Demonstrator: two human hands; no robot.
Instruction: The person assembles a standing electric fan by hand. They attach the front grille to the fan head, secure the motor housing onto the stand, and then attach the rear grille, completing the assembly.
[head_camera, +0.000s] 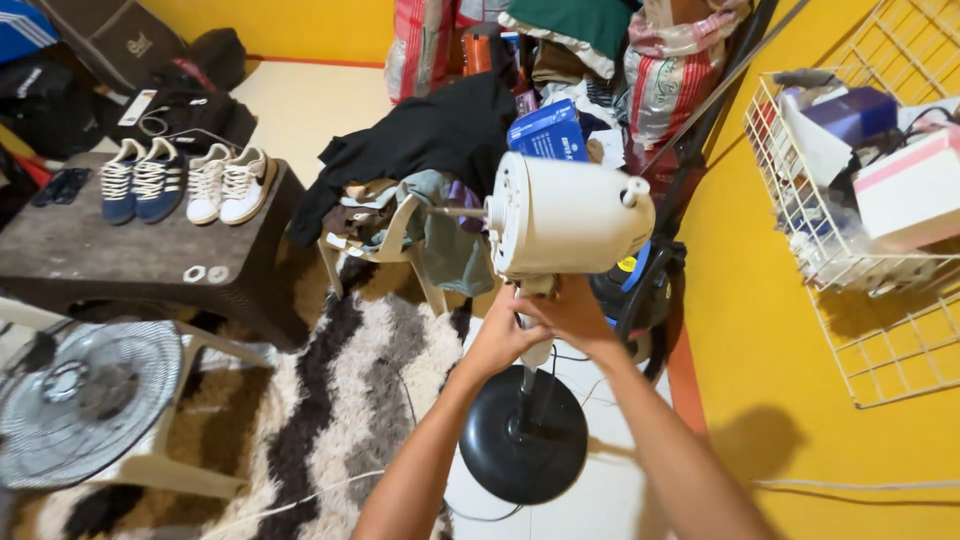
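A white fan motor housing (570, 217) with a bare shaft sticking out to the left stands on a pole above a round black base (523, 432). My left hand (503, 335) grips the neck just under the housing. My right hand (574, 312) is closed on the same neck from the right side. The fan's grille and blades (88, 400) lie apart on a white plastic stool at the lower left.
A dark low table (120, 255) carries two pairs of sneakers (185, 182). A chair piled with clothes (410, 175) stands behind the fan. A wire basket (860, 190) of boxes hangs on the yellow wall at right. A shaggy striped rug (340, 400) covers the floor.
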